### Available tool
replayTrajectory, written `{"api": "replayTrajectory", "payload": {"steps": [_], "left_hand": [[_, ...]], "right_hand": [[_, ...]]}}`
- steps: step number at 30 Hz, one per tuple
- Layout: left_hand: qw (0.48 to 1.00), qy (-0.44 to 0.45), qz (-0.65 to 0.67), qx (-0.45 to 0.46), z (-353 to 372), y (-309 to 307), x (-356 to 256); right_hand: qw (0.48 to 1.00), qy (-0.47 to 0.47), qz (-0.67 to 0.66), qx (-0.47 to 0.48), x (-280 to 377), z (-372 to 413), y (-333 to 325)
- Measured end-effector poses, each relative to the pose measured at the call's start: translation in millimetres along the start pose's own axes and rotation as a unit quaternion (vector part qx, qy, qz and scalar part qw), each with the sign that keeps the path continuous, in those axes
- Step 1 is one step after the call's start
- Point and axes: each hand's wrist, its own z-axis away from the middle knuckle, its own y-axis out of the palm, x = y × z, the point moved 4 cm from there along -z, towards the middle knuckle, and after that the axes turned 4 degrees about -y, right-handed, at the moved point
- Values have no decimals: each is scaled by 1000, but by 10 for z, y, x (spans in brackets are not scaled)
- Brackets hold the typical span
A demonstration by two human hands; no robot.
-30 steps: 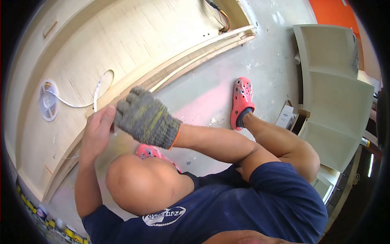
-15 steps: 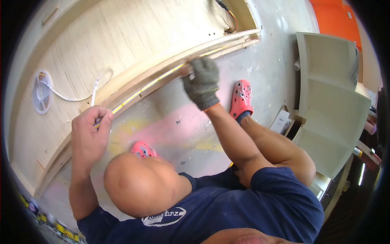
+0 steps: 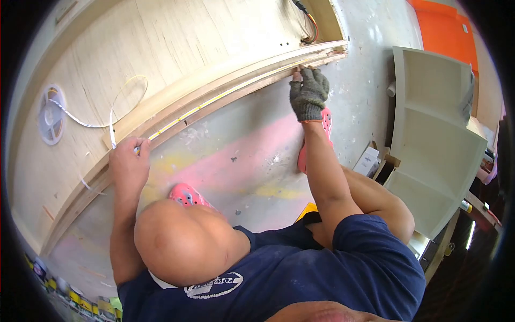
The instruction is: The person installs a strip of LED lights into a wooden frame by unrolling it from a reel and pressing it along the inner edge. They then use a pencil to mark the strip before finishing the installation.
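Note:
My bare left hand (image 3: 130, 163) is closed around an LED strip (image 3: 204, 105), pinching it near the left part of a groove in a curved wooden panel (image 3: 188, 48). The strip, white with yellow marks, runs along this groove to the right. My right hand (image 3: 311, 94), in a grey-green fingerless glove, has its fingers curled at the strip near the groove's right end; the fingertips are partly hidden. A loose length of strip loops from my left hand to a clear plastic reel (image 3: 52, 114) on the panel. A thin white tail (image 3: 88, 185) hangs by the panel's edge.
Black, red and yellow wires (image 3: 310, 24) come out at the panel's top right corner. A pale shelf unit (image 3: 429, 139) stands at the right, beside a small white box (image 3: 367, 161). Paint-stained floor (image 3: 236, 150) lies beneath, with my pink clogs (image 3: 188, 194) on it.
My right hand has slid right and up along the groove to near its end. My left hand has shifted slightly right. The loose strip now forms a larger loop, and a thin tail shows below.

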Motion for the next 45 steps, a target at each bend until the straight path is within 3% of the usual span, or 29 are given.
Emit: {"api": "replayTrajectory", "payload": {"steps": [7,9,14,18,20,27,32,33,38,41,45], "left_hand": [[990,-98,-78,-58,71,90,-84],[985,-118,-77,-98,80,155,-57],[979,-166,-52,-102,131,262,20],[974,-203,-31,-94,73,337,93],[974,-201,-16,-103,38,403,174],[968,-193,47,-150,25,514,252],[964,-220,58,-140,25,461,194],[962,-227,68,-138,14,463,183],[957,-226,38,-180,-1,614,231],[953,-253,13,-166,-5,584,197],[946,-295,-7,-135,10,556,182]], "right_hand": [[995,-35,72,64,-650,-405,101],[982,-43,105,153,-714,-474,182],[967,-99,151,177,-727,-484,322],[965,-90,151,193,-616,-479,373],[973,-28,107,201,-524,-466,346],[978,-44,106,174,-445,-365,462],[974,-49,79,208,-45,-277,396],[982,-15,46,182,34,-241,377],[985,-32,74,151,610,-43,318],[987,29,-15,157,1086,24,75],[986,-63,-93,122,1742,223,-137]]}}
